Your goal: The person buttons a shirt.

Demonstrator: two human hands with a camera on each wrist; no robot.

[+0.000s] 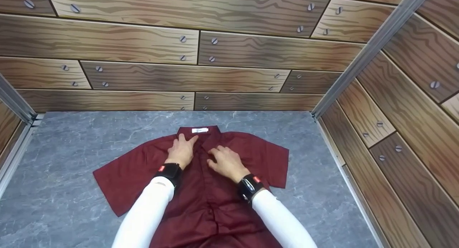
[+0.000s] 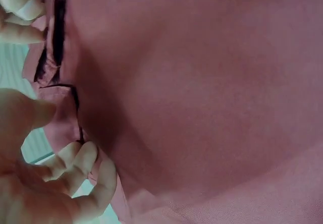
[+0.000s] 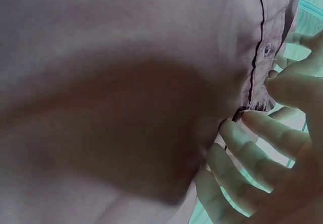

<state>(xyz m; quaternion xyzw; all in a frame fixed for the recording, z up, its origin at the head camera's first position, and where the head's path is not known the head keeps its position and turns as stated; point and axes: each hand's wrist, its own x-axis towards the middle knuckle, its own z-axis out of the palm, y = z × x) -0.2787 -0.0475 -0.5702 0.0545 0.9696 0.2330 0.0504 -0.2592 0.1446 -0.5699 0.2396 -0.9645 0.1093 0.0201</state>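
A dark red short-sleeved shirt lies front up, its sleeves spread to both sides. Its collar points away from me, with a white label inside. My left hand rests on the left side of the collar; its thumb and bent fingertips touch the collar fabric in the left wrist view. Beside the neck opening, my right hand lies on the shirt's right front with loosely bent fingers. The right wrist view shows its fingertips touching the collar edge near a buttonhole.
A grey marbled tabletop carries the shirt. Wood-patterned panels stand as a back wall and a right wall, joined by a metal corner post. Wrinkles cross the lower shirt front.
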